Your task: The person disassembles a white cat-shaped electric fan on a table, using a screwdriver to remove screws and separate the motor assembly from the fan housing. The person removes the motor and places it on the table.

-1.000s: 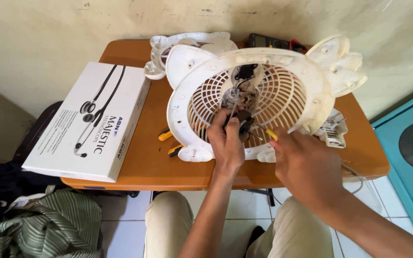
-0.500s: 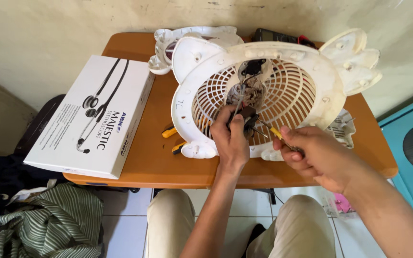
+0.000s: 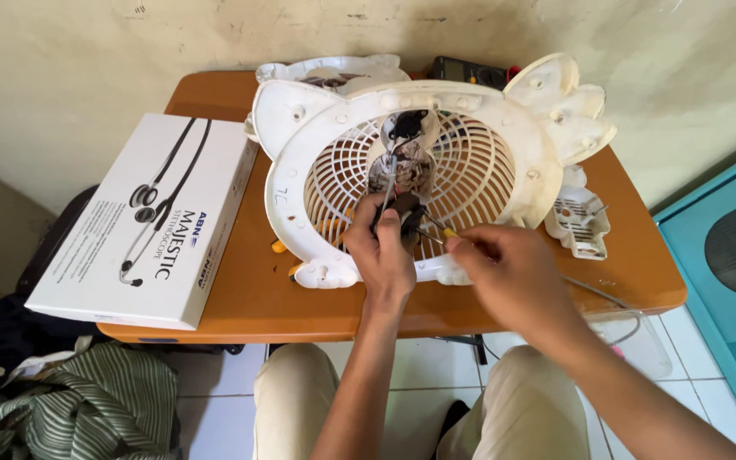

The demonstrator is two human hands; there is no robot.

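Hands point(image 3: 382, 253) point(image 3: 504, 268) at white fan grille point(image 3: 487, 170) — right grips screwdriver point(image 3: 438, 237).

I see a round white fan housing point(image 3: 504, 170) of smooth, slightly glossy plastic, a glossy orange-brown wooden table point(image 3: 249, 290), and a matt white cardboard box point(image 3: 87, 255).

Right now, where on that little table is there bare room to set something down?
Bare wood shows on the table between the white box and the fan grille, and at the right front corner. The middle is crowded: both hands work there.
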